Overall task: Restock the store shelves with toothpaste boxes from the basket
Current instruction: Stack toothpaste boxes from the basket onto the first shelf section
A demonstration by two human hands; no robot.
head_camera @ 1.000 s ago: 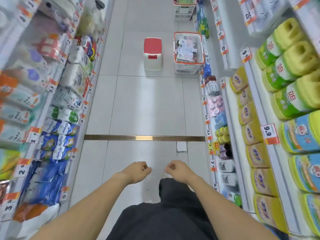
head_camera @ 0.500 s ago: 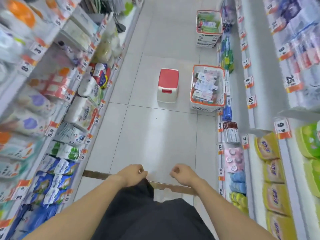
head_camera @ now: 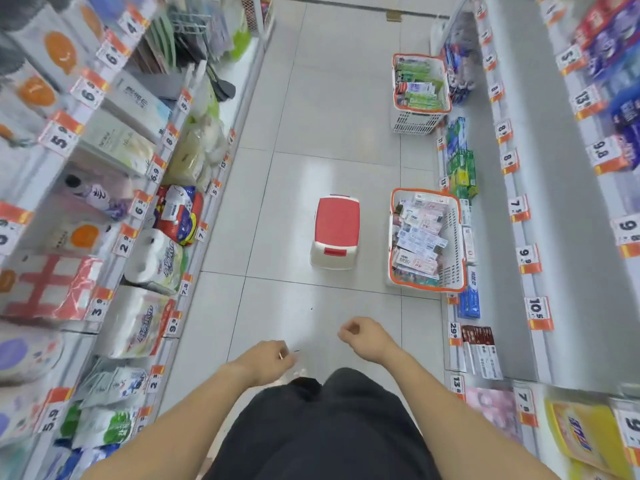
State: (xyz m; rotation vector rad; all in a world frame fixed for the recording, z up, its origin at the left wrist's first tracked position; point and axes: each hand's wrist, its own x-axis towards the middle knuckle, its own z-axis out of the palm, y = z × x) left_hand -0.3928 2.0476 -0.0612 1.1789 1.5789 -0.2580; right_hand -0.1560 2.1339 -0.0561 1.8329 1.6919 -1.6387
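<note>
Orange-rimmed white basket (head_camera: pixel 450 237), on the floor ahead and to my right, set against the base of the right-hand shelves (head_camera: pixel 491 209): holds toothpaste boxes (head_camera: pixel 420 233) piled flat, mostly white and pink with blue print. Second basket (head_camera: pixel 415 121) of the same make, farther along the same side: holds green and white boxes.

Floor (head_camera: pixel 311 133): pale grey tiles, glossy, with light reflected on them. Aisle narrow, shelving on both sides, orange-and-white price tags along every shelf edge.

Red-topped white step stool (head_camera: pixel 335 233): on the floor just left of the nearer basket, apart from it, in the middle of the aisle between me and the far end.

Left shelves (head_camera: pixel 114 188): tissue packs, paper rolls, bagged goods. Right lower shelf: green and blue cartons beside the baskets; yellow packs at near right.

My left hand (head_camera: pixel 265 362): fingers loosely curled, holding nothing, low in front of my dark clothing. My right hand (head_camera: pixel 363 336): fingers loosely curled, holding nothing, slightly ahead of the left. Both well short of the basket.
</note>
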